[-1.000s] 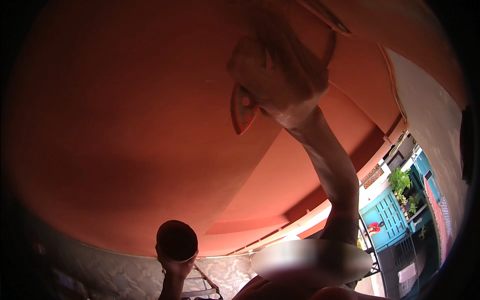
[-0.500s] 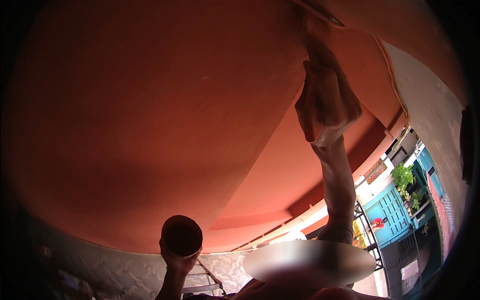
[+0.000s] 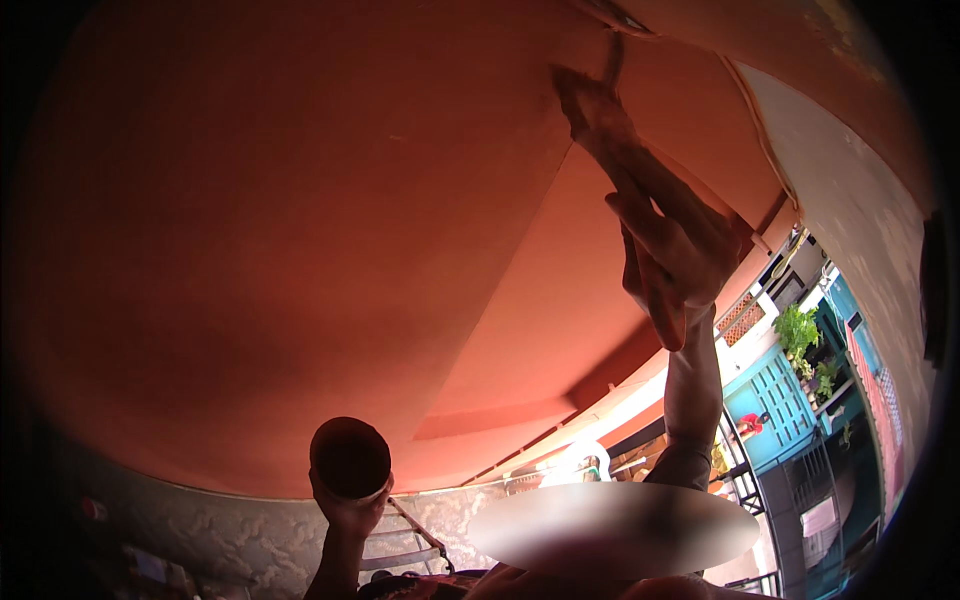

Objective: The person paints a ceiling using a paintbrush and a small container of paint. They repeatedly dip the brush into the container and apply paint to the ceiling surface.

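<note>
My left hand (image 3: 352,515), low in the head view, is closed around a round, dark container (image 3: 350,458) like a cup or small pot. Its contents are too dark to make out. High on the right, my right hand (image 3: 690,245) reaches up with its fingers closed on a paintbrush (image 3: 598,110). The brush slants up and to the left, its bristle end at the red-orange painted surface (image 3: 300,200) overhead, close to a corner edge. Whether the bristles press on the surface is hard to tell in the shade.
Pale trim and a pipe-like line (image 3: 770,150) run along the grey wall (image 3: 850,170) at right. A metal ladder (image 3: 400,545) stands below, beside my left arm. Farther off are a turquoise gate (image 3: 770,400), green plants (image 3: 798,330) and a person in red (image 3: 750,426).
My right hand has come down and to the right, and the brush now tilts more to the left. The container in my left hand has shifted slightly up and left.
</note>
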`<state>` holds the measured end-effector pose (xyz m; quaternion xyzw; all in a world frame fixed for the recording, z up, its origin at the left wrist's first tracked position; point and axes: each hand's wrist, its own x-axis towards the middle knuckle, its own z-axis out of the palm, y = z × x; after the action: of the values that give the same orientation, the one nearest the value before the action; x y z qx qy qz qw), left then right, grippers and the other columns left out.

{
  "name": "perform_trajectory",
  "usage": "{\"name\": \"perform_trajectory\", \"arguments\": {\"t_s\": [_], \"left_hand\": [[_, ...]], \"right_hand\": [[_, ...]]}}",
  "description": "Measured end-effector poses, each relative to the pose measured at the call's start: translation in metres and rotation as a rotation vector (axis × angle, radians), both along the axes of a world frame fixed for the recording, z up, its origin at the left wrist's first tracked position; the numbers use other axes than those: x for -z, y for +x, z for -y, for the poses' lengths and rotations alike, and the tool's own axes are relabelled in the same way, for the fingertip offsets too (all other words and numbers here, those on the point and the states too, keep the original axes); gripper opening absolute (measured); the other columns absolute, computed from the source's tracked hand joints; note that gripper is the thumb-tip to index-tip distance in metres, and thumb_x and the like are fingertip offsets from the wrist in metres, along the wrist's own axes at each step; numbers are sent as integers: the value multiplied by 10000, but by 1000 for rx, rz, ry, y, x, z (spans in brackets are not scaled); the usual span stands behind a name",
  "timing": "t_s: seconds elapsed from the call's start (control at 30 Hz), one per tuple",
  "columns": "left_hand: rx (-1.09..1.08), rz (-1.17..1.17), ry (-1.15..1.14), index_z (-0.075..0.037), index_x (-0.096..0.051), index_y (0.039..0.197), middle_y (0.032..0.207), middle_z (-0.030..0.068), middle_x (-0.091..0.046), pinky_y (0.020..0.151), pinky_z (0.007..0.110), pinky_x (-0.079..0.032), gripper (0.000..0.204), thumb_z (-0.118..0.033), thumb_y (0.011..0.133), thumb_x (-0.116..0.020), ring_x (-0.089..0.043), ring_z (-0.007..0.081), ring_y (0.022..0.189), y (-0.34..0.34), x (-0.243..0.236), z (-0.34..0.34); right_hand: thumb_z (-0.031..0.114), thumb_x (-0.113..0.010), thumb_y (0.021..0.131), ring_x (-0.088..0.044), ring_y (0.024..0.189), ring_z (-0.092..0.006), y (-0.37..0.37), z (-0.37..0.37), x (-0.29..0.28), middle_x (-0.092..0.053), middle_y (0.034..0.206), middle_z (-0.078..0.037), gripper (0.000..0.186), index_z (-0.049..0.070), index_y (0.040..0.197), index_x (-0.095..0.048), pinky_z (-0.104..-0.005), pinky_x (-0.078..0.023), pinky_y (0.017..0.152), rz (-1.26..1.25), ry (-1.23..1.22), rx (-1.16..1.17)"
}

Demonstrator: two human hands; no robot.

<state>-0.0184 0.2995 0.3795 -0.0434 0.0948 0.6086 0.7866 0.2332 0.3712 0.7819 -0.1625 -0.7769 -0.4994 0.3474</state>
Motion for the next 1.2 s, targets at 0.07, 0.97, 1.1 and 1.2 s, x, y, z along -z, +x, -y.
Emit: {"name": "perform_trajectory", "arguments": {"t_s": [0.07, 0.97, 1.1, 1.2], "left_hand": [[126, 89, 211, -88, -588, 1315, 1114, 237, -669, 433, 273, -490, 523, -486, 984, -517, -627, 360, 768, 5, 9, -4], [123, 131, 283, -142, -596, 1336, 1163, 237, -638, 427, 266, -466, 580, -578, 963, -508, -611, 373, 818, 21, 19, 7], [129, 137, 312, -141, -587, 1339, 1190, 231, -641, 436, 273, -478, 555, -552, 977, -501, -618, 377, 835, 17, 26, 6], [117, 144, 311, -140, -580, 1350, 1201, 231, -640, 447, 282, -488, 548, -538, 982, -501, -624, 384, 860, 13, 28, 8]], "right_hand": [[99, -726, 647, -766, 837, -310, 9, 2, -27, -751, 1006, -157, 191, 70, 818, -644, -326, -619, 599, -22, -18, 114], [88, -675, 494, -713, 775, -220, 11, -40, -16, -737, 1043, -66, 271, 123, 732, -552, -306, -529, 495, -66, 124, 19], [120, -674, 507, -730, 752, -237, 4, -25, 8, -745, 1054, -97, 267, 114, 751, -565, -305, -549, 503, -154, -6, 50], [135, -657, 567, -741, 737, -254, 11, -9, 24, -750, 1038, -135, 212, 113, 769, -595, -294, -575, 526, -129, -51, 2]]}}
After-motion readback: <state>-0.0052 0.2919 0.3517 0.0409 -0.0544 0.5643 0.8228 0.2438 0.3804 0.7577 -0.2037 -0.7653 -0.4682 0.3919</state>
